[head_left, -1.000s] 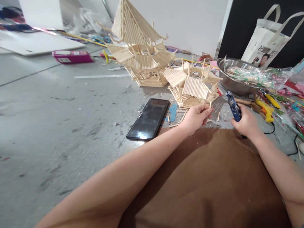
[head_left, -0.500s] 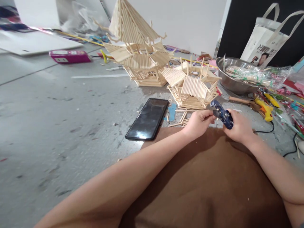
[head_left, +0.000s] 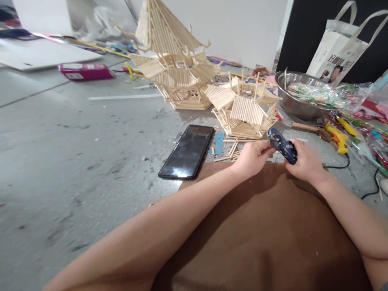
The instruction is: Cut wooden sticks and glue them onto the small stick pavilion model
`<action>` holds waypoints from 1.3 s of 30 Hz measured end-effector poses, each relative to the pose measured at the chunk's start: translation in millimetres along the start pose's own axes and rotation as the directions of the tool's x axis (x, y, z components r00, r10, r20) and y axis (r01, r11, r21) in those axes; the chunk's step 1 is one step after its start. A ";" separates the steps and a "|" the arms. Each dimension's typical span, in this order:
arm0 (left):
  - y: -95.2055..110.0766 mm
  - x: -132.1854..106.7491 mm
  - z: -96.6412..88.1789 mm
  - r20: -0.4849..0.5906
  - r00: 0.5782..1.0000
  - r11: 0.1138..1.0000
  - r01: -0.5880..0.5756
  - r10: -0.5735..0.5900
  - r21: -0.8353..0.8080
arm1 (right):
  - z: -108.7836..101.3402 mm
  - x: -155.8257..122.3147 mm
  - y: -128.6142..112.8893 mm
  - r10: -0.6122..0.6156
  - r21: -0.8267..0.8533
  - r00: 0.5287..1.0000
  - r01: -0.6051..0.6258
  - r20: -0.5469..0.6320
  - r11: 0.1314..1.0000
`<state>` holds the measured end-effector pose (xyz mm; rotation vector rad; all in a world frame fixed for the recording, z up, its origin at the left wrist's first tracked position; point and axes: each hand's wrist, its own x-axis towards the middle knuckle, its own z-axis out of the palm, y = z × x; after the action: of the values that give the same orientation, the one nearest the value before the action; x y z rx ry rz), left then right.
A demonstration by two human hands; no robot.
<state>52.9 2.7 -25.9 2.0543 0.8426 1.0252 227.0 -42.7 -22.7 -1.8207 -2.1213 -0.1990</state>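
Observation:
My right hand (head_left: 304, 161) is wrapped round blue-handled cutters (head_left: 285, 148), whose dark jaw points left. Close against that jaw, the fingers of my left hand (head_left: 253, 155) are pinched together. A thin wooden stick (head_left: 232, 140) runs from the left past these fingers towards the jaw; its far end is hidden. Short cut sticks (head_left: 233, 151) lie on the floor beside my left hand. Just beyond both hands stands a small roofed frame of wooden sticks (head_left: 247, 111). Behind it to the left rises a taller stick pagoda (head_left: 176, 76) with a pointed roof.
A black phone (head_left: 188, 151) lies left of my hands, by a blue scrap (head_left: 218, 142). On the right are a yellow glue gun (head_left: 338, 137) with its cord and a metal bowl (head_left: 298, 107) of bagged sticks. A white bag (head_left: 336, 52) stands behind. A brown cloth (head_left: 257, 226) covers my lap.
The view has shifted very slightly, so the surroundings sit a little further left. Both hands and the cutters keep nearly the same pose.

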 end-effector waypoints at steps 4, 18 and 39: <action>1.7 0.4 -1.7 -0.002 1.000 0.998 -0.029 0.029 0.061 | -1.2 -0.1 -0.9 0.029 -0.017 0.999 -0.029 0.031 0.999; 2.6 0.3 -2.3 0.024 0.999 0.999 -0.034 0.033 0.039 | -0.4 -0.6 0.9 0.025 -0.019 0.999 -0.024 0.035 1.000; 0.8 8.5 -4.5 0.051 0.946 0.916 0.322 -0.320 -0.239 | -2.3 15.8 20.6 0.339 -0.211 0.938 -0.317 0.076 0.925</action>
<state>53.3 10.1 -19.8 1.6464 0.9589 0.8842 245.6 -25.2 -17.5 -2.3212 -1.8808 -0.2338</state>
